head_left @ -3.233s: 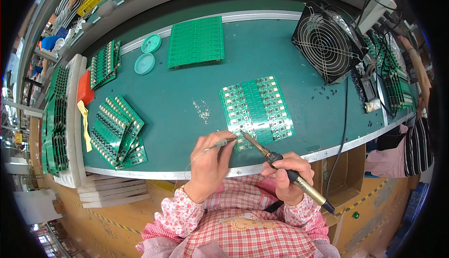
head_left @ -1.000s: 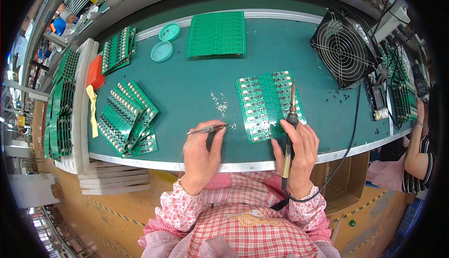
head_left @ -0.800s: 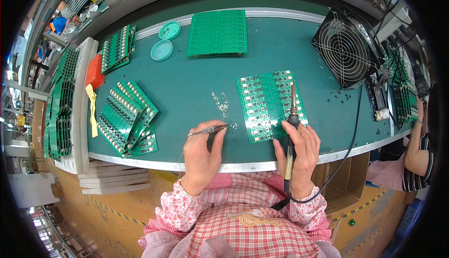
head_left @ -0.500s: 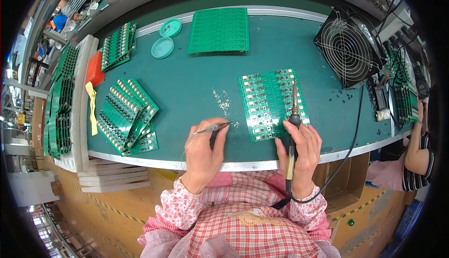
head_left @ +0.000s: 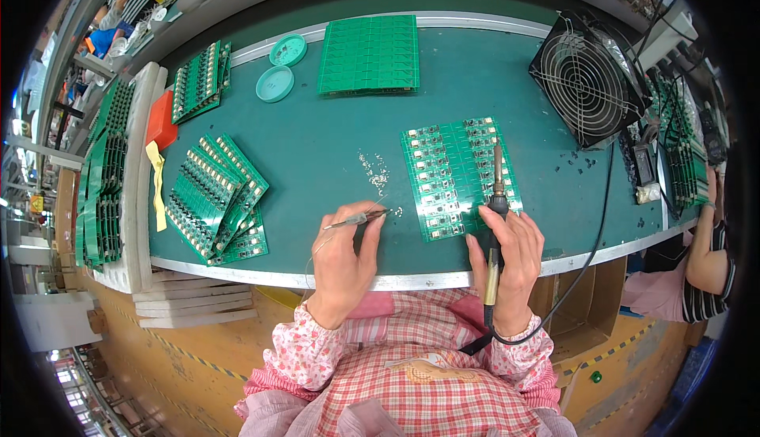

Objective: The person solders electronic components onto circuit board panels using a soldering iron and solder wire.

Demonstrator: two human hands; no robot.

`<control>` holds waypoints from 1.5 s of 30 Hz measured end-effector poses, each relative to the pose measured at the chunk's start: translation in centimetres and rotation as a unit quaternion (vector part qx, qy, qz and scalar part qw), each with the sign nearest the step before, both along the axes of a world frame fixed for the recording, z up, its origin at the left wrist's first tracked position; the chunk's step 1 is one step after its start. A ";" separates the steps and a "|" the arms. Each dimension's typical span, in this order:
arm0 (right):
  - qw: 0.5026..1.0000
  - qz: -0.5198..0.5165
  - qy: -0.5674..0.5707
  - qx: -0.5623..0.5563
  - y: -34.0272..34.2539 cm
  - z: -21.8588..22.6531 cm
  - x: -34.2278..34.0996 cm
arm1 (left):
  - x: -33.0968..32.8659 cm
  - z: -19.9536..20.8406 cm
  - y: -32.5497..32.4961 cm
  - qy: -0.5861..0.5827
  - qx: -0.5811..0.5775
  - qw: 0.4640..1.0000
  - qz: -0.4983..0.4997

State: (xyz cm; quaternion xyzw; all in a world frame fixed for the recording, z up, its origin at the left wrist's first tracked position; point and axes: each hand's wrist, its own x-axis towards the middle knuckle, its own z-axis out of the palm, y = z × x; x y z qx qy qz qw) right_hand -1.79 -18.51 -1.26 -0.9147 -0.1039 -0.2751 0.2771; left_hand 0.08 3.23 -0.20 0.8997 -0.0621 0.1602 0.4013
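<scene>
The board (head_left: 457,180) lies flat on the right of the counter (head_left: 309,152), near the edge; it looks thin, stiff and light, with small parts along both sides that could be knocked or scratched, so it is best taken by its bare outer edges. The left hand (head_left: 342,267) has its fingers pinched shut around slim tweezers (head_left: 354,220), which point right toward a few loose bits (head_left: 376,172) between hand and board; whether the tips grip one cannot be told. Those bits look nearly weightless and easy to flick away, better suited to tips than skin. The right hand (head_left: 511,259) has its fingers wrapped around the iron (head_left: 495,207), its metal end over the board's right side. The dark handle is the place to hold; the barrel is probably hot, and the trailing cord (head_left: 582,271) may tug.
</scene>
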 end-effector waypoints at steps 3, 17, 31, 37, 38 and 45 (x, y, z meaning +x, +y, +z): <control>1.000 0.002 0.001 0.002 0.0 0.0 0.0 | 0.0 0.0 0.0 0.000 0.004 1.000 0.000; 0.995 0.033 -0.042 0.083 -0.5 0.1 -0.3 | -0.2 0.1 -0.2 -0.018 0.017 1.000 -0.014; 0.975 0.049 -0.016 0.217 -1.1 -0.4 -1.2 | -0.8 -0.1 -3.4 -0.010 -0.016 0.996 -0.082; 0.977 0.058 -0.022 0.206 -1.1 -0.3 -1.0 | -0.7 -0.4 -3.5 -0.034 -0.007 0.996 -0.084; 0.976 0.059 -0.023 0.207 -1.2 -0.4 -1.0 | -0.7 -0.3 -3.5 -0.033 -0.007 0.996 -0.084; 0.967 0.070 -0.029 0.242 -1.1 -0.4 -1.3 | -0.7 0.1 -3.6 -0.027 -0.002 0.996 -0.085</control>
